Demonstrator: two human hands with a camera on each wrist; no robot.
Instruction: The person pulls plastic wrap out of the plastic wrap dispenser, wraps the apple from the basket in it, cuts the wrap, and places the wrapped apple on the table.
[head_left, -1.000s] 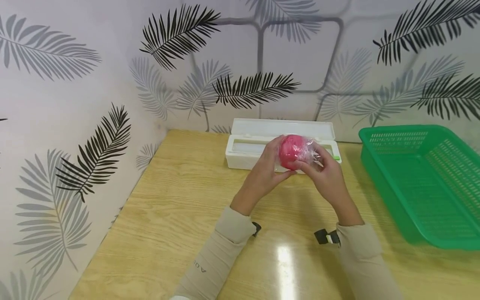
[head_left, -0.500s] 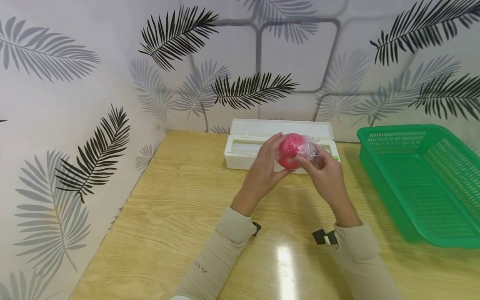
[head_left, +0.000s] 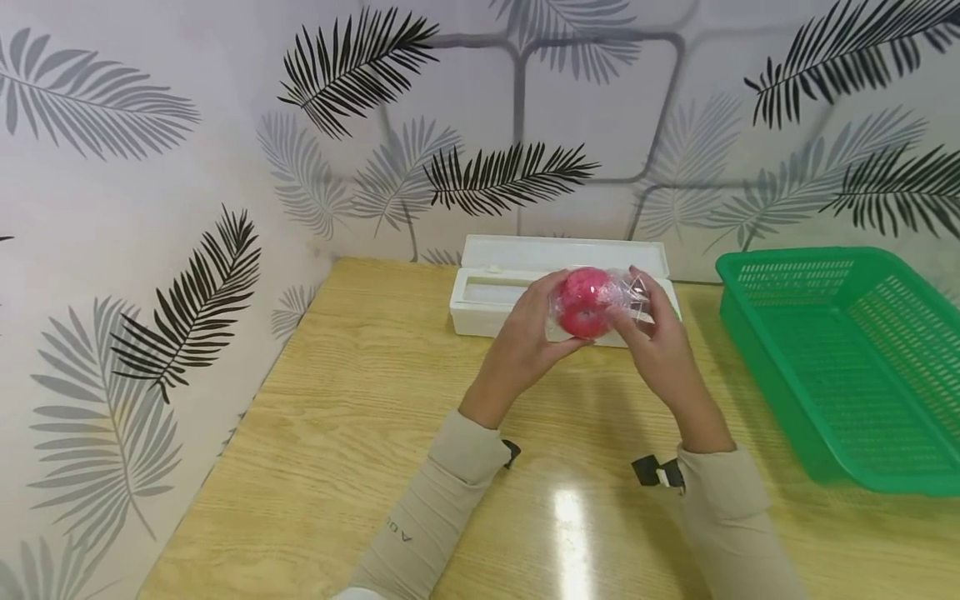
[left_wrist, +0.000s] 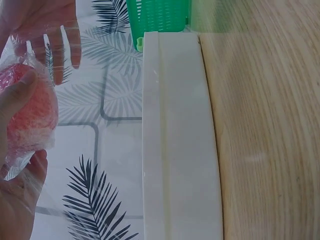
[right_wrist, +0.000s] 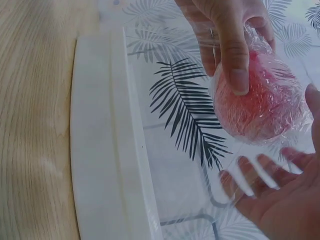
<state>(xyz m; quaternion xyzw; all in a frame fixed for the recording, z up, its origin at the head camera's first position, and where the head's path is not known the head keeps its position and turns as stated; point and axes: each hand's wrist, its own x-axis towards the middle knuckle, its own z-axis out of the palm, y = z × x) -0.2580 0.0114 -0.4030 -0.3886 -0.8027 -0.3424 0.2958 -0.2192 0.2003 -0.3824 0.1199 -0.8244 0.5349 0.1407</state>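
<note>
A red apple (head_left: 581, 292) wrapped in clear cling film (head_left: 617, 289) is held up in front of the white box. The left hand (head_left: 517, 342) grips it from the left; in the right wrist view the left thumb (right_wrist: 237, 75) lies along the wrapped apple's side. To its right the right hand (head_left: 663, 350) is at the gathered film, thumb close to the apple. Seen from the right wrist, the fingers of the right hand (right_wrist: 285, 195) are spread and straight beneath the apple. Loose, crinkled film bunches on the apple's right side.
Behind the hands, a long white cling film dispenser (head_left: 480, 321) stands with its lid (head_left: 562, 250) raised against the patterned wall. A green plastic basket (head_left: 795, 400) sits at the right of the wooden table (head_left: 360, 400). Both wrists wear black straps.
The right hand has loosened its pinch on the bunched film, its fingers spreading apart and shifting slightly right. The apple has turned a little, while the left hand keeps its grip.
</note>
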